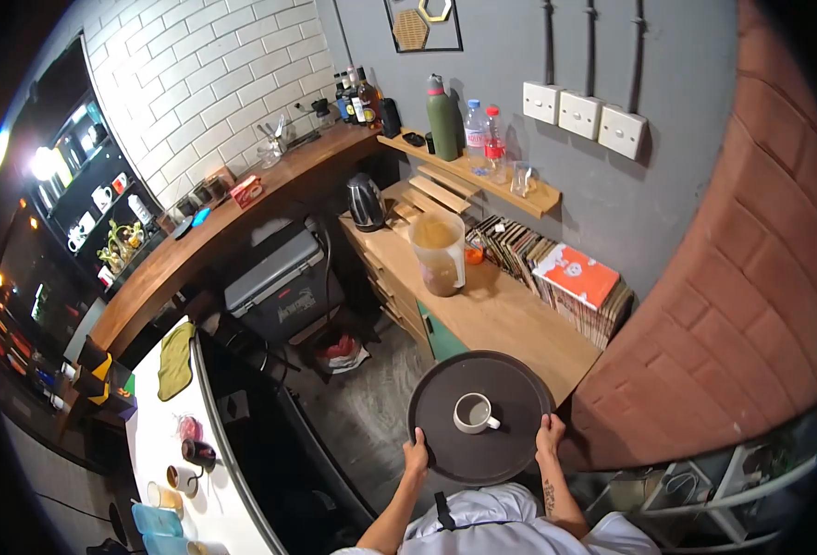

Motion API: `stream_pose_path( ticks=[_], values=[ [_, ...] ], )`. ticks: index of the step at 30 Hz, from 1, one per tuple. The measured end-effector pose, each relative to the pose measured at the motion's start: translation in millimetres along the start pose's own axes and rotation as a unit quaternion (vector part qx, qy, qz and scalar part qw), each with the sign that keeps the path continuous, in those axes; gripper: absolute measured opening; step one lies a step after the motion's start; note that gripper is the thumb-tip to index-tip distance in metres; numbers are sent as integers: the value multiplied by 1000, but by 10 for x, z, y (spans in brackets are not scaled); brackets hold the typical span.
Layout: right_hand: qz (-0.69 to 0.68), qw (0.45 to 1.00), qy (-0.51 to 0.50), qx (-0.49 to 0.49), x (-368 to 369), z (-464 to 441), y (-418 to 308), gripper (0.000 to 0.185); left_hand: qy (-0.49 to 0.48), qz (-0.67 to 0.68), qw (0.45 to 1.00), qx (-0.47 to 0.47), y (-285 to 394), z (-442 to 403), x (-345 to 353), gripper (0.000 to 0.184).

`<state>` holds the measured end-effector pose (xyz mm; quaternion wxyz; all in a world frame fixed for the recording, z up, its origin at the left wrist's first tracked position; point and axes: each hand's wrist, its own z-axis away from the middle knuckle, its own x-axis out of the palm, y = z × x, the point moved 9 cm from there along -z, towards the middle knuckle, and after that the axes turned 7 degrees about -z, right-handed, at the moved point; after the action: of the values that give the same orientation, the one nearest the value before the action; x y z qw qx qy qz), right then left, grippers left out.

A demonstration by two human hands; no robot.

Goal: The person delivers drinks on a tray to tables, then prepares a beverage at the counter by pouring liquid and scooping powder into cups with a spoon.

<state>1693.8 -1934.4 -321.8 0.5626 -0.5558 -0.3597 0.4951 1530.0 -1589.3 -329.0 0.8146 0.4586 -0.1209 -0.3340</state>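
A round dark brown serving tray is held level in front of my body. My left hand grips its left rim, thumb on top. On the opposite rim my right hand is closed the same way, with the fingers underneath hidden by the tray. Near the tray's middle stands a white cup, upright, its handle pointing right; neither hand touches it. Just beyond the tray is a wooden cabinet top bearing a large translucent pitcher with brownish contents.
A black kettle and a row of records sit on the cabinet. The wall shelf holds bottles. At left, a white counter carries a green cloth and several cups. A grey cooler stands under the wooden bar. A brick wall curves at right.
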Motion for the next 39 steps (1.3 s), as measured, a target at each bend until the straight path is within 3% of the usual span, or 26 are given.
stream_pose_path(
  ticks=[2,4,6,8,9,11,13,15,16,18,19,21,22,24,26,28,30,32,33,35,39],
  values=[
    [75,996,43,-19,74,-322,28,26,-7,-12,1000,-23,123,-252,249,62],
    [93,994,51,-19,151,-560,-35,25,-67,-55,995,-49,44,-696,582,82],
    [158,979,103,-81,163,-735,-222,20,-101,-46,993,-45,-150,-1148,837,81],
    [161,977,124,-60,183,-903,-217,17,-150,-27,988,-31,-151,-1409,1119,76],
    [161,977,138,-39,178,-965,-192,15,-153,-29,987,-33,-75,-1415,1223,76],
    [180,976,123,-18,220,-1126,-170,9,-65,-54,996,-37,166,-1385,1266,66],
    [200,973,112,5,212,-1287,-38,3,-62,-47,994,-75,249,-1453,1413,67],
    [234,953,119,-149,277,-1353,-245,11,-59,-43,990,-117,267,-1476,1524,68],
    [239,953,125,-141,249,-1354,-268,11,-108,-9,986,-123,314,-1486,1652,69],
    [365,861,172,-310,426,-1131,-1092,27,-158,18,978,-135,302,-1541,1841,70],
    [371,861,175,-302,417,-1159,-1067,27,-137,28,980,-142,267,-1612,1906,71],
    [173,978,-35,-108,593,-1383,-630,32,-122,31,981,-150,157,-1721,2008,72],
    [175,979,-28,-103,586,-1394,-628,32,-140,36,979,-144,137,-1760,2089,73],
    [3,975,-218,33,949,-1328,-374,30,-159,38,977,-139,102,-1835,2212,75],
    [27,974,-223,28,1063,-1286,-315,32,-187,24,969,-160,23,-1879,2293,84],
    [-24,970,-224,87,1132,-1289,-324,35,-212,3,961,-177,-94,-1958,2260,94],
    [2,968,-239,70,1229,-1306,-405,29,-282,-49,948,-140,-116,-1998,2256,99],
    [-63,962,-247,99,1328,-1316,-364,20,-243,-69,958,-138,262,-1657,2035,93],
    [-69,958,-253,116,1379,-1308,-396,17,-271,-96,949,-130,308,-1581,1968,87],
    [-119,952,-245,140,1449,-1335,-358,23,-292,-153,937,-118,217,-1629,1783,71],
    [-107,949,-266,127,1741,-1227,-392,34,-301,-121,939,-116,243,-1388,1205,61]
  ],
)
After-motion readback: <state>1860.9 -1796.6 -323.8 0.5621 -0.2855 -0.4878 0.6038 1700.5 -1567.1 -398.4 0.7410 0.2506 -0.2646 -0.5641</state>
